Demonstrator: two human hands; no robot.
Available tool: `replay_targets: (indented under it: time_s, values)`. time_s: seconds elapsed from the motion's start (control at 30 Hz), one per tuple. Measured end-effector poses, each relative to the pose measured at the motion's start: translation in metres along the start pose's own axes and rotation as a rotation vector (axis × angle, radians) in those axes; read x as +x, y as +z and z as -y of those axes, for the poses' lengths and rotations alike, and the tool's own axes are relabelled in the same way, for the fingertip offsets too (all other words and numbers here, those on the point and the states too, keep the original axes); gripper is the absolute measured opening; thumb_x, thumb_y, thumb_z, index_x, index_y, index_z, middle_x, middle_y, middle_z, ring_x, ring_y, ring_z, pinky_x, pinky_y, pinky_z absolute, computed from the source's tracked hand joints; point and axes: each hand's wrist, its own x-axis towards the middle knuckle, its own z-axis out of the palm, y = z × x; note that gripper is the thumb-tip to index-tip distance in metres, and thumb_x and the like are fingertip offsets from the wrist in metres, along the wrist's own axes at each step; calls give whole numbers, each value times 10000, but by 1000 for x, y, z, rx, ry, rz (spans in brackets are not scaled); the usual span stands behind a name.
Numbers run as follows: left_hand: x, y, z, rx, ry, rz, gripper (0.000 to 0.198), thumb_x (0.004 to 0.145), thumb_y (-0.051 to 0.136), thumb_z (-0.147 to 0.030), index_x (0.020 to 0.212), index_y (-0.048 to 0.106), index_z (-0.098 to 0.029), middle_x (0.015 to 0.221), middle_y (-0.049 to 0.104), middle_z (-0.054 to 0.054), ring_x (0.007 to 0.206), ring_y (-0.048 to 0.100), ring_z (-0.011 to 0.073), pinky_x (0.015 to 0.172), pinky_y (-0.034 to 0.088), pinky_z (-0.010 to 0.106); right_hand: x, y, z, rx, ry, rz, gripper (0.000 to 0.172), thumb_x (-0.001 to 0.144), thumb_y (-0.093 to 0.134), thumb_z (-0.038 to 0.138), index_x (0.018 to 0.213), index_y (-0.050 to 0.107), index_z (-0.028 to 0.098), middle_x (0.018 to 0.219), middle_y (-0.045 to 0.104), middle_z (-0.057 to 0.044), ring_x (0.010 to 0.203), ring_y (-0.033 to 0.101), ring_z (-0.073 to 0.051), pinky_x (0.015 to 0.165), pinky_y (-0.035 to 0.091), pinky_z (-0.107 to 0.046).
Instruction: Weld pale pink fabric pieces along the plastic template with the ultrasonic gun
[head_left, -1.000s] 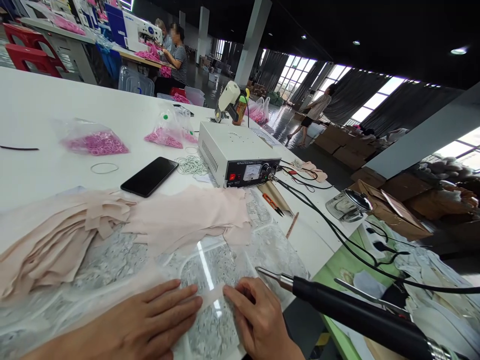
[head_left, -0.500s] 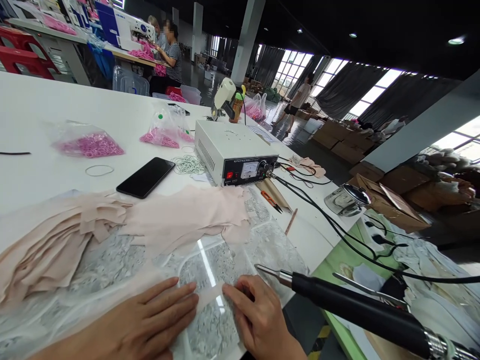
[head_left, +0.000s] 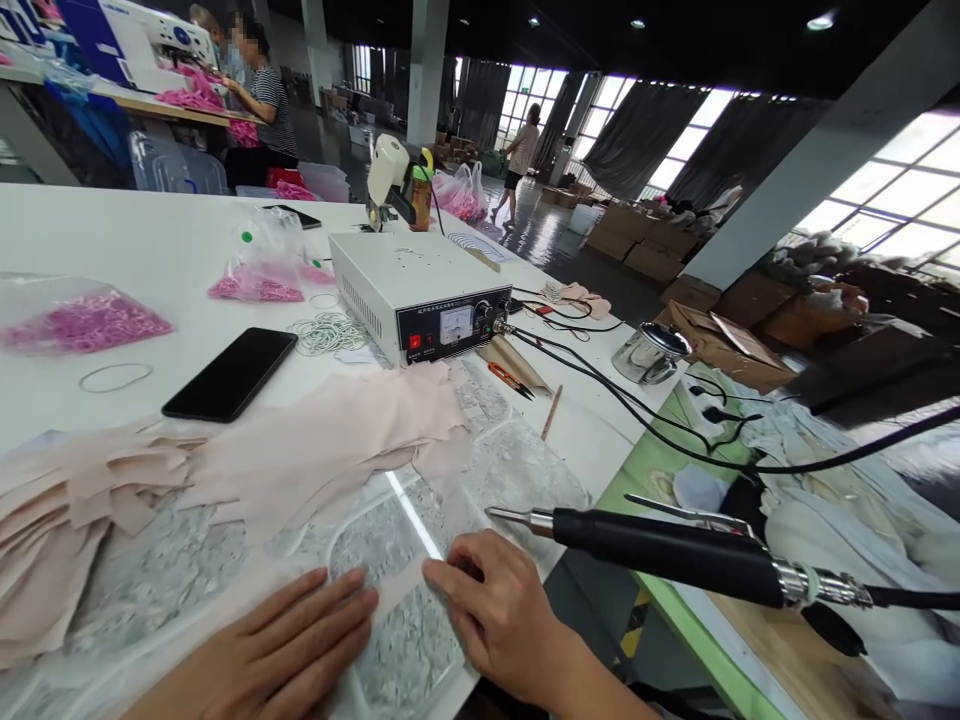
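My left hand lies flat with fingers stretched out, pressing a thin, sheer pale-pink fabric piece onto a grey marbled mat. Thumb and fingertips of my right hand pinch the fabric's right end. Just above and right of that hand, a black-handled pen-shaped tool with a pointed metal tip extends rightward on a cable. I see no fingers gripping it; what supports it is unclear. Beyond my hands lie flat pale-pink fabric pieces, with a layered stack of fabric at left.
A white control box stands behind the fabric, its black cables trailing right. Around it are a phone, rubber bands, orange thread snips, bags of pink pieces and a lidded glass jar. A green table adjoins at right.
The view has swung to the right, so the table's things appear farther left. My hands keep the same hold on the fabric. A person in the background has walked on.
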Motion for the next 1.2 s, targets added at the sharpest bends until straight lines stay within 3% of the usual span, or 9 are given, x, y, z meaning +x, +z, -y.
replay_targets:
  time_s: [0.1, 0.27, 0.5, 0.87, 1.0, 1.2]
  values:
    - [0, 2, -2, 43, 59, 55, 489, 1089, 487, -278, 1574, 434, -310, 1500, 591, -39, 1409, 529, 151, 1267, 266, 302, 0, 1, 0, -3, 2, 0, 329, 863, 483, 50, 1092, 674, 188, 847, 615, -63, 705, 562, -190, 633, 480, -305]
    - [3, 3, -11, 78, -48, -27, 449, 1138, 346, -315, 1581, 417, -328, 1485, 605, -50, 1409, 528, 143, 1288, 189, 333, -2, 3, 1, 1, 23, -7, 337, 884, 468, 47, 1114, 667, 191, 853, 610, -63, 689, 545, -183, 609, 466, -293]
    - [10, -12, -2, 82, 99, 30, 494, 1057, 533, -250, 1548, 482, -235, 1503, 587, -21, 1445, 481, 150, 1263, 232, 280, -3, 2, 1, 1, -5, -14, 362, 863, 469, 33, 1123, 667, 188, 860, 618, -71, 704, 576, -191, 610, 482, -301]
    - [18, -20, -3, 235, 167, 32, 498, 1067, 530, -348, 1546, 481, -219, 1548, 531, -46, 1520, 363, 172, 1297, 49, 358, -3, 3, -1, 19, -36, -39, 365, 870, 480, 22, 1143, 665, 179, 863, 629, -81, 711, 583, -194, 631, 493, -308]
    - [18, -19, -3, 183, 164, 25, 521, 1054, 533, -292, 1561, 457, -194, 1542, 538, -26, 1509, 383, 177, 1295, 80, 351, -1, 1, 0, 1, -36, -36, 359, 862, 479, 15, 1117, 672, 178, 860, 632, -81, 711, 591, -191, 630, 492, -299]
    - [11, -10, 2, 20, 92, 84, 544, 1057, 557, -326, 1582, 423, -273, 1525, 561, -14, 1452, 474, 168, 1268, 249, 311, 0, 5, 1, -4, 9, -47, 327, 882, 465, 41, 1070, 688, 190, 799, 624, -67, 639, 566, -180, 561, 466, -282]
